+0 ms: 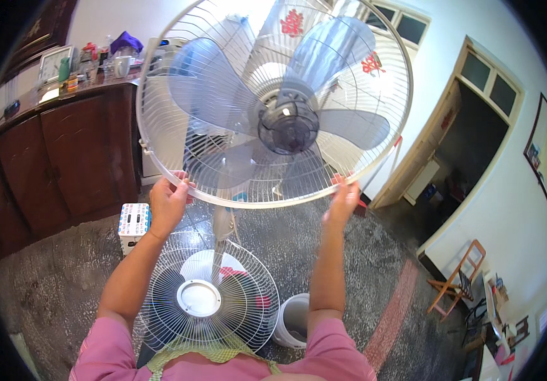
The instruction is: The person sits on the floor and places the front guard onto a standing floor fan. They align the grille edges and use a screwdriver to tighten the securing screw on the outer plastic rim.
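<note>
A large fan stands in front of me, its grey translucent blades [213,79] around a dark hub [289,127]. A round white wire grille [267,204] surrounds them. My left hand [170,202] is closed on the lower left of this grille's rim, its fingertips partly behind the wires. On the lower right, my right hand [343,198] grips the same rim. Below, the fan's pole [223,225] runs down toward the floor. A second white wire grille, with a round centre disc [198,298], lies low in front of my body, touched by neither hand.
A white bucket [292,320] stands by the loose grille, right of it. To the left are a patterned box [135,221] and a dark wooden cabinet [64,155] with bottles and a mug on top. A folding chair [462,279] and a doorway [470,165] lie to the right.
</note>
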Motion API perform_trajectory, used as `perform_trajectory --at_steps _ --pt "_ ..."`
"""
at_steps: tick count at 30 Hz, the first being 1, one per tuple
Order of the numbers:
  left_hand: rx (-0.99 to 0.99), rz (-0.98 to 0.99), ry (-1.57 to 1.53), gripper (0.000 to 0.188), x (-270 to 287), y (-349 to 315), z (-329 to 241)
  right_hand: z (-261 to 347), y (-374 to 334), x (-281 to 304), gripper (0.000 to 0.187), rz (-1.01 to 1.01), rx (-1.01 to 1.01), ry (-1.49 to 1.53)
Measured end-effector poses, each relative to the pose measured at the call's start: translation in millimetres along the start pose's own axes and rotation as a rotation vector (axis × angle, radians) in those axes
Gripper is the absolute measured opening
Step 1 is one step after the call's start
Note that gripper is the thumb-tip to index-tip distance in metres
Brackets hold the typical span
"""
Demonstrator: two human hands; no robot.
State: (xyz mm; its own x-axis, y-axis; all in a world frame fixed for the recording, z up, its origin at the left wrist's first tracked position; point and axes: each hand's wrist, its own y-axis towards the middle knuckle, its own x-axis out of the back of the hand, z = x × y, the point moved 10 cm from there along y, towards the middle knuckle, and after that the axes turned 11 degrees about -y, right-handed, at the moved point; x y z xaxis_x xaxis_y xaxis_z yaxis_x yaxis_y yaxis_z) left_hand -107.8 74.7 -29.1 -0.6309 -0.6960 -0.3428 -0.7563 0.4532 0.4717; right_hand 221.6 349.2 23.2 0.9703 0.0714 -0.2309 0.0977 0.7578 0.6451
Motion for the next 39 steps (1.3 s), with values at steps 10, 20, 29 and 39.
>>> perform_trajectory --at_steps 10,20,29,39 --pt "-0.574 -0.029 0.041 0.047 23 14 -105 138 95 -22 0.038 0.168 0.117 -0.045" --pt "-0.952 -0.029 0.483 0.018 -12 29 -213 132 113 -7 0.031 0.041 0.161 -0.020" --pt "-1.161 -0.151 0.600 0.014 -14 10 -230 148 105 -9 0.027 -0.098 0.280 -0.072" --pt "-0.366 0.118 -0.172 0.032 41 53 -142 146 111 -1 0.029 -0.123 0.251 -0.134"
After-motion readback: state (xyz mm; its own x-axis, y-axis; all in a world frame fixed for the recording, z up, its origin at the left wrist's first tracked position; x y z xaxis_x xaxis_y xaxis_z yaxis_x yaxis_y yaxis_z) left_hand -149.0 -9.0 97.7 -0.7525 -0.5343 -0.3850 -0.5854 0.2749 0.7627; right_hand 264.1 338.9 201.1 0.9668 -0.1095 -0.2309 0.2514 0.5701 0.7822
